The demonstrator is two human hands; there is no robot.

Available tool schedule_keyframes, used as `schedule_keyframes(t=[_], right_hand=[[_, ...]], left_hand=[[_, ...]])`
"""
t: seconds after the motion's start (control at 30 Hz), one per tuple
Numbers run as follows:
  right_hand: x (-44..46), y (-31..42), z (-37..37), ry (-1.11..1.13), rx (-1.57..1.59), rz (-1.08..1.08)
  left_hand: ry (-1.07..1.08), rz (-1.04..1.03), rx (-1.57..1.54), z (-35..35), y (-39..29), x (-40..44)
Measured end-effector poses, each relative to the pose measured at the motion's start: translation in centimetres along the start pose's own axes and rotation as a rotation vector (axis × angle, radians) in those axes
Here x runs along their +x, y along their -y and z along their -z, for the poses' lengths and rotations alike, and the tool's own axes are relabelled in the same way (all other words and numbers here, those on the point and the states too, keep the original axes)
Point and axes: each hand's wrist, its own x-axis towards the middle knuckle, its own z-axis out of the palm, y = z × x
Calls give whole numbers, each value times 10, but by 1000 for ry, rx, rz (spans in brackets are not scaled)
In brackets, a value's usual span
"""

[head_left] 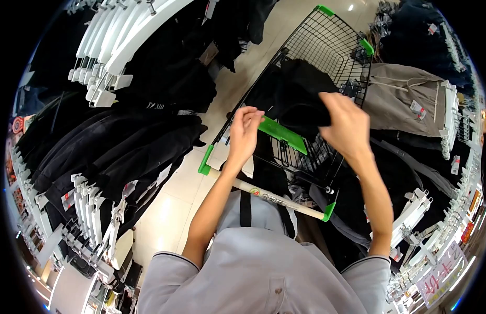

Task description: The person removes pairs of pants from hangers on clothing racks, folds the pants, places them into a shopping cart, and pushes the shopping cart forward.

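Note:
My left hand [244, 135] is raised over the left side of the shopping cart's handle end, its fingers loosely bent and apart, with nothing visible in them. Opposite it, my right hand [346, 127] is over the right side of the cart, thumb and fingers apart at the edge of a dark garment [303, 94]. That black cloth lies bunched in the cart's wire basket [332, 36]. A green plastic flap [282, 135] is between my hands, and the pale cart handle [269, 196] runs below them, close to my body.
Black garments [117, 141] hang on racks at the left, with white hangers [115, 42] above. At the right hang grey-brown trousers [405, 99] with a tag, and more dark clothes [389, 172]. A sign [441, 272] stands at the lower right. Pale tiled floor [167, 209] shows between the left racks and cart.

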Motion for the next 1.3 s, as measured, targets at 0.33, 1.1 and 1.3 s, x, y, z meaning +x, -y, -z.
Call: schedule_keyframes(t=[0.33, 1.1, 1.3], right_hand=[[17, -16, -276, 491, 443, -192], [31, 3, -115, 604, 648, 61], [37, -71, -200, 634, 957, 74]], left_hand=[[-176, -201, 918, 93, -36, -42], [-187, -36, 1114, 82, -12, -47], [-213, -81, 1131, 81, -10, -47]])
